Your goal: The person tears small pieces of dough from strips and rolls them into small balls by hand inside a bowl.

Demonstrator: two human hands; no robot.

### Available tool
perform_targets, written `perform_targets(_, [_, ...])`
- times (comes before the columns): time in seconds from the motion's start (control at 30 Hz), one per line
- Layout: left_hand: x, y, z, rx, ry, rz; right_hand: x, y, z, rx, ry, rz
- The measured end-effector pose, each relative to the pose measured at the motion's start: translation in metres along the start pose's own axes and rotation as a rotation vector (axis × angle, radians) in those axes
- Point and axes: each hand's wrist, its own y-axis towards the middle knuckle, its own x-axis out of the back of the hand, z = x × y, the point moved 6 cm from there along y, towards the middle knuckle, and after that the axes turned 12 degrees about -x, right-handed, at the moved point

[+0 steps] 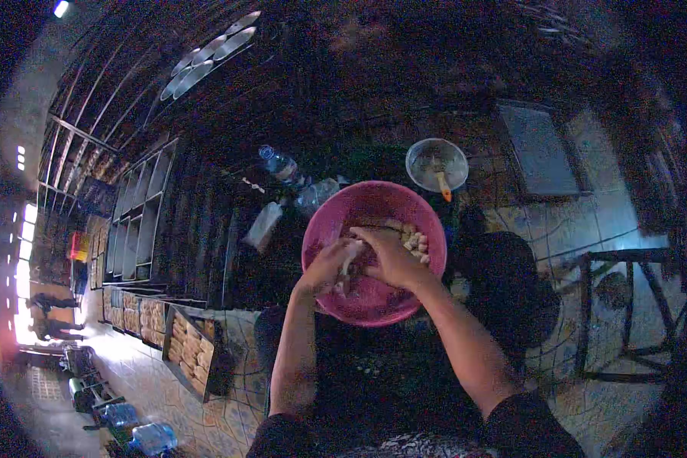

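A pink basin (pixel 374 317) sits at my lap, and both of my hands are inside it. Small pale lumps (pixel 415 242), like pieces of dough, are gathered along its right side. My left hand (pixel 330 265) has its fingers curled around a pale, soft strip (pixel 347 269) that looks like dough, partly hidden by the fingers. Reaching in from the right, my right hand (pixel 391 258) has its thumb and fingers apart, with the fingertips close to the left hand. What lies beneath the palms is hidden.
Beyond the basin stand a metal bowl (pixel 421 177) with an orange-tipped brush (pixel 443 183), a plastic bottle (pixel 280 166) and a white packet (pixel 264 225). Trays of bread-like pieces (pixel 191 351) are at left, a metal rack (pixel 139 214) behind. A stool frame (pixel 626 317) stands right.
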Motion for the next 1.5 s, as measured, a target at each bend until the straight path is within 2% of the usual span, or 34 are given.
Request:
perform_targets(0.07, [-0.013, -0.010, -0.022, 0.343, 0.194, 0.105, -0.003, 0.002, 0.003, 0.097, 0.044, -0.031])
perform_targets(0.1, [-0.006, -0.012, -0.016, 0.340, 0.189, 0.101, -0.008, 0.004, -0.002, 0.099, 0.038, -0.027])
perform_targets(0.17, [0.002, -0.010, -0.020, -0.091, 0.549, 0.261, -0.022, 0.010, -0.016, 0.091, 0.092, 0.121])
perform_targets(0.2, [-0.002, -0.007, -0.040, -0.093, 0.546, 0.255, -0.018, 0.012, -0.016, 0.092, 0.087, 0.126])
perform_targets(0.27, [-0.012, -0.009, -0.069, 0.454, 0.551, 0.364, -0.017, 0.016, -0.020, 0.008, -0.113, 0.249])
perform_targets(0.3, [-0.005, -0.013, -0.046, 0.452, 0.546, 0.359, -0.014, 0.014, -0.020, 0.010, -0.120, 0.253])
perform_targets(0.33, [0.007, -0.019, -0.005, 0.425, 0.322, 0.221, -0.011, 0.012, -0.023, -0.051, -0.076, 0.244])
perform_targets(0.37, [0.012, -0.023, 0.013, 0.394, 0.098, 0.082, -0.004, 0.008, -0.022, -0.112, -0.033, 0.235])
perform_targets(0.4, [0.013, -0.023, 0.011, 0.394, 0.094, 0.076, 0.003, 0.006, -0.010, -0.110, -0.036, 0.241])
perform_targets(0.47, [0.010, -0.009, -0.025, -0.014, 0.605, 0.211, 0.015, 0.001, 0.016, -0.110, -0.196, 0.293])
perform_targets(0.5, [0.006, -0.009, -0.026, -0.016, 0.605, 0.207, 0.013, 0.002, 0.013, -0.107, -0.199, 0.295])
perform_targets(0.57, [0.000, -0.011, -0.016, 0.193, 0.331, 0.099, 0.008, 0.003, 0.006, 0.020, -0.206, 0.252])
perform_targets(0.6, [-0.003, -0.009, -0.030, 0.191, 0.329, 0.096, 0.004, 0.005, 0.002, 0.022, -0.209, 0.254])
perform_targets(0.67, [-0.012, -0.008, -0.059, 0.337, 0.515, 0.220, 0.009, 0.004, 0.009, 0.211, -0.201, 0.078])
perform_targets(0.7, [-0.011, -0.010, -0.049, 0.338, 0.514, 0.219, 0.008, 0.003, 0.010, 0.211, -0.202, 0.080])
perform_targets(0.77, [-0.014, -0.010, -0.030, -0.021, 0.490, 0.213, 0.006, 0.002, 0.007, 0.035, 0.100, 0.180])
perform_targets(0.8, [-0.012, -0.010, -0.016, -0.020, 0.486, 0.213, 0.002, 0.002, 0.007, 0.032, 0.098, 0.180])
perform_targets(0.87, [-0.014, -0.011, -0.007, -0.200, 0.737, 0.230, -0.005, 0.003, -0.003, -0.114, 0.224, 0.159])
perform_targets(0.9, [-0.014, -0.008, -0.025, -0.198, 0.733, 0.231, -0.007, 0.004, -0.011, -0.118, 0.222, 0.160])
perform_targets(0.97, [-0.009, -0.008, -0.056, 0.287, 0.359, 0.238, -0.010, 0.009, -0.020, 0.038, -0.038, 0.129])
perform_targets(1.0, [-0.001, -0.009, -0.062, -0.098, 0.447, -0.042, -0.001, 0.008, -0.009, 0.037, -0.038, 0.129])
perform_targets(1.03, [0.006, -0.008, -0.055, -0.099, 0.447, -0.041, 0.009, 0.006, 0.000, -0.179, -0.062, 0.235])
perform_targets(1.07, [0.014, -0.006, -0.043, 0.042, 0.448, 0.042, 0.012, 0.001, -0.001, -0.395, -0.084, 0.342])
perform_targets(1.1, [0.018, -0.007, -0.040, 0.183, 0.448, 0.124, 0.013, 0.001, -0.003, -0.393, -0.085, 0.342])
perform_targets(1.13, [0.020, -0.007, -0.044, 0.182, 0.449, 0.122, 0.017, 0.004, -0.003, -0.314, -0.072, 0.280])
perform_targets(1.2, [0.020, -0.014, -0.046, 0.337, 0.286, 0.124, 0.018, 0.006, -0.017, -0.234, -0.058, 0.220])
perform_targets(1.27, [0.028, -0.015, -0.009, 0.301, 0.284, 0.102, 0.021, 0.009, -0.030, -0.063, 0.120, 0.087])
perform_targets(1.3, [0.031, -0.015, 0.003, 0.262, 0.282, 0.082, 0.027, 0.009, -0.026, -0.064, 0.120, 0.087])
perform_targets(1.33, [0.020, -0.017, -0.021, 0.260, 0.282, 0.081, 0.033, 0.008, -0.022, -0.140, 0.090, 0.157])
perform_targets(1.4, [-0.002, -0.024, -0.075, 0.136, 0.543, 0.147, 0.038, 0.007, -0.018, -0.213, 0.057, 0.226])
perform_targets(1.5, [0.012, -0.017, -0.029, 0.174, 0.361, 0.191, 0.045, 0.006, -0.018, -0.275, 0.213, 0.216])
